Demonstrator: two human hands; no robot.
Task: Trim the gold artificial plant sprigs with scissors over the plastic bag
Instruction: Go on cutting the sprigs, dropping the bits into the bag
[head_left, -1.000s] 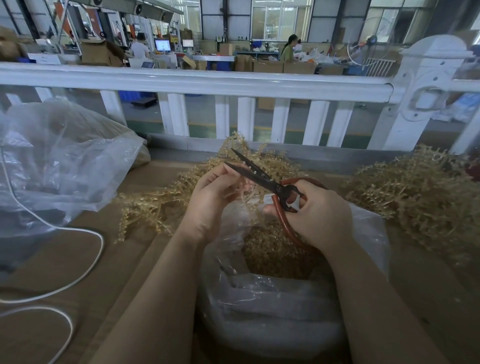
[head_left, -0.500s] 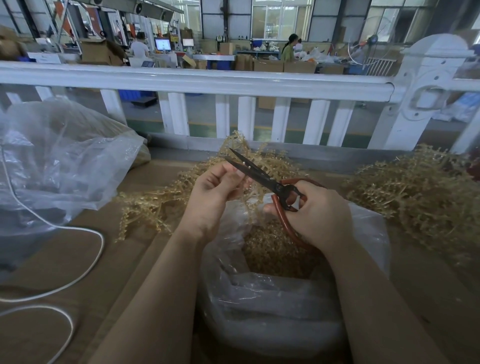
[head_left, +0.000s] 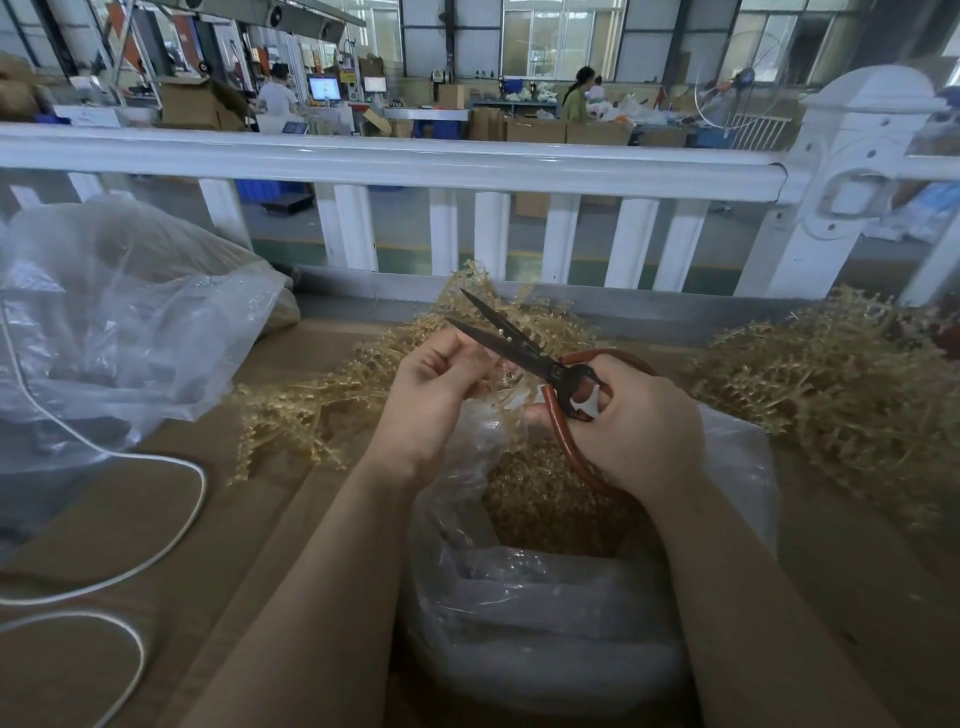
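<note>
Advice: seat the sprig (head_left: 501, 387) deep between the blades near the pivot, keep the cut above the plastic bag (head_left: 545, 613) so offcuts drop in. Left hand (head_left: 434, 395) pinches the sprig at the blades, fingers curled. Right hand (head_left: 631, 421) grips the scissors (head_left: 524, 353) handles, blades partly apart. More sprigs piled on the bench (head_left: 130, 519) either side.

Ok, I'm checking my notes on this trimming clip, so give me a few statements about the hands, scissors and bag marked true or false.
1. The right hand grips the red-handled black scissors. True.
2. The scissor blades are closed. False: they stand apart.
3. The left hand pinches a gold plastic sprig. True.
4. The clear plastic bag under the hands holds nothing. False: gold trimmings lie inside.
</note>
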